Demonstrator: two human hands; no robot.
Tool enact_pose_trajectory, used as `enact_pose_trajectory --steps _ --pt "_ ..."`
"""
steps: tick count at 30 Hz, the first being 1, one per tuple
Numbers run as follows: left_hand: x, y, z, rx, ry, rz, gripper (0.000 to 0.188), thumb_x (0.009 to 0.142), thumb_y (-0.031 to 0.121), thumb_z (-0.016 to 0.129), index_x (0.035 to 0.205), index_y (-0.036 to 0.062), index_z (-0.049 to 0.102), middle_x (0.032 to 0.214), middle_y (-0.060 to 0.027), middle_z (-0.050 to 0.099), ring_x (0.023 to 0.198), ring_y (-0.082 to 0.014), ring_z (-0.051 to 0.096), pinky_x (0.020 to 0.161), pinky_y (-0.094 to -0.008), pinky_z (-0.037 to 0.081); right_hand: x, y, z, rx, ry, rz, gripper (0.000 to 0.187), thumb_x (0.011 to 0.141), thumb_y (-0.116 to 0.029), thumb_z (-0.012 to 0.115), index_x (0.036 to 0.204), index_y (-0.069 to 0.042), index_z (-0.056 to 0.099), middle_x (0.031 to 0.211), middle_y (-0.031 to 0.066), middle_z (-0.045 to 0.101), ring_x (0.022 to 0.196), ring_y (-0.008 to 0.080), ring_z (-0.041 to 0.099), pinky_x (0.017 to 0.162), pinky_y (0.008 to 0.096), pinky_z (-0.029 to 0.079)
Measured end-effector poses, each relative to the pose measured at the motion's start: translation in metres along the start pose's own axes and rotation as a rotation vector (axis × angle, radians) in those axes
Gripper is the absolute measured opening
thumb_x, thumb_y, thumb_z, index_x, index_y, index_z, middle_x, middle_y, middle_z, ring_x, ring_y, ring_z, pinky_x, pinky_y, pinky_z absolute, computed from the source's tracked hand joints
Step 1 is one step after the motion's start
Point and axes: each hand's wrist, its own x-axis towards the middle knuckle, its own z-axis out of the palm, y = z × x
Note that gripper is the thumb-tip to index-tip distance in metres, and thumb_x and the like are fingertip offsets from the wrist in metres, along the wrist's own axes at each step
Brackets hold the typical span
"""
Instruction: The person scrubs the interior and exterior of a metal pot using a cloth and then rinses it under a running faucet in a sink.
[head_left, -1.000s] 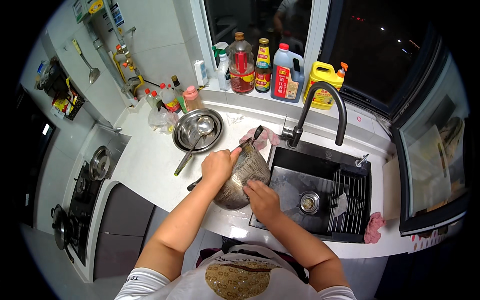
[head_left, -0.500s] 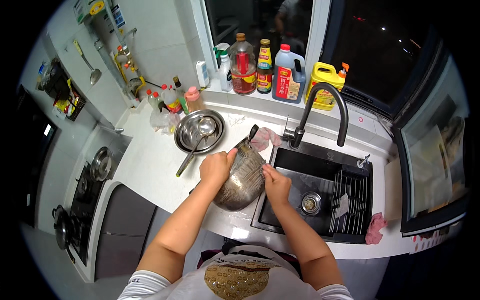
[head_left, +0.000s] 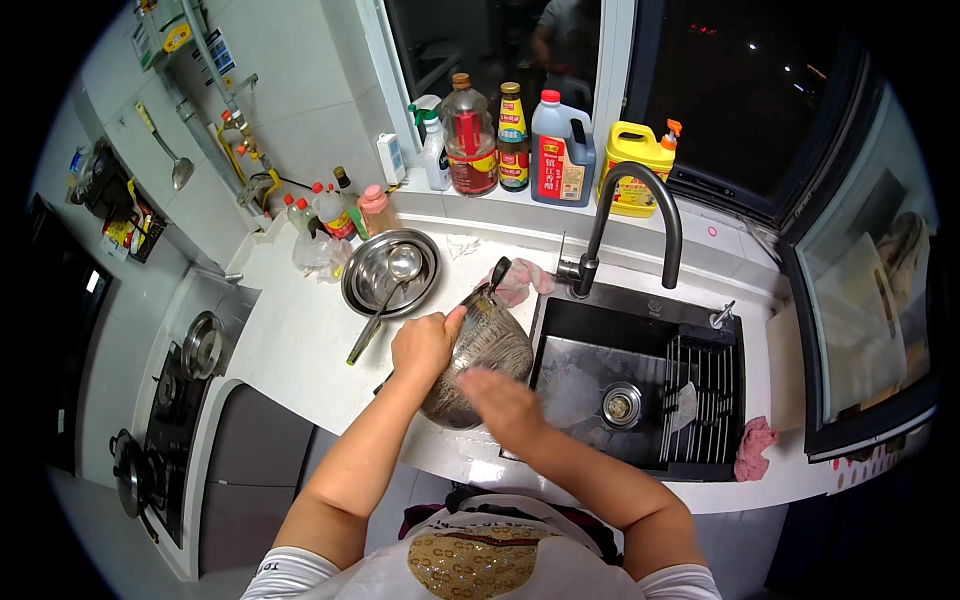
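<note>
A metal pot [head_left: 497, 343] with dark handles is tipped on its side at the counter's edge, left of the sink. Greyish streaks and scuffs cover its outer surface. My left hand [head_left: 426, 347] is closed on its upper left rim and holds it tilted. Against the lower part of the pot lies my right hand [head_left: 507, 408], smeared by motion. Whether its fingers hold anything cannot be made out. A pink cloth [head_left: 522, 281] rests just behind the pot, near the faucet.
Left of the pot, steel bowls [head_left: 425, 262] hold a ladle [head_left: 404, 264]. The black sink [head_left: 585, 355] has a curved faucet [head_left: 667, 225] and a drying rack [head_left: 700, 400]. Bottles [head_left: 470, 135] line the windowsill. Another pink cloth [head_left: 752, 448] lies at the sink's right corner.
My right hand has moved left and down across the pot, from its right edge to its lower surface. My left hand keeps its hold. The whole view has shifted slightly.
</note>
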Motion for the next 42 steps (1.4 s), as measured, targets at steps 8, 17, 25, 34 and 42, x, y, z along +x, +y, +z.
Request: enact_pose_trajectory --steps 8,17,25,34,42 --pt "-0.007 -0.009 -0.002 0.028 -0.01 -0.002 0.057 0.088 0.054 0.05 0.066 0.0035 0.066 0.064 -0.0214 0.062 0.062 -0.0402 0.061 0.057 -0.0485 0.048 -0.029 0.08 0.024 0.164 -0.001 0.96 0.027 0.09 -0.012 0.05 0.112 -0.009 0.065 0.085 0.0182 0.066 0.077 0.037 0.063 0.095 0.0491 0.041" --pt "-0.013 -0.029 -0.001 0.018 0.02 0.023 0.057 0.088 0.052 0.052 0.063 0.002 0.065 0.058 -0.0218 0.059 0.056 -0.0409 0.059 0.053 -0.0489 0.046 -0.021 0.025 0.01 0.177 0.015 0.374 0.03 0.088 -0.005 0.05 0.115 -0.007 0.063 0.121 0.0116 0.061 0.114 0.026 0.057 0.101 0.0476 0.038" --pt "-0.02 -0.038 0.003 -0.041 0.047 0.033 0.056 0.087 0.05 0.056 0.059 0.0019 0.063 0.054 -0.0213 0.057 0.051 -0.0409 0.056 0.05 -0.0477 0.045 -0.001 0.005 0.022 0.143 -0.014 0.11 0.034 0.084 -0.003 0.047 0.112 -0.011 0.064 0.121 0.0072 0.061 0.118 0.0202 0.054 0.105 0.0492 0.03" --pt "-0.036 -0.057 0.0 -0.142 0.136 0.086 0.053 0.086 0.043 0.061 0.055 0.0003 0.058 0.05 -0.021 0.051 0.046 -0.0389 0.052 0.046 -0.0443 0.041 0.011 0.04 0.027 0.327 0.04 0.523 0.03 0.086 -0.003 0.05 0.111 -0.009 0.066 0.119 0.0133 0.061 0.107 0.023 0.061 0.1 0.0474 0.038" --pt "-0.047 -0.064 -0.002 -0.213 0.114 0.099 0.051 0.085 0.039 0.064 0.053 0.0003 0.055 0.048 -0.0196 0.05 0.043 -0.0373 0.05 0.043 -0.0418 0.04 0.008 0.072 0.036 0.503 -0.109 0.911 0.034 0.084 -0.001 0.051 0.112 -0.013 0.067 0.113 0.0116 0.064 0.105 0.0226 0.062 0.1 0.0452 0.04"
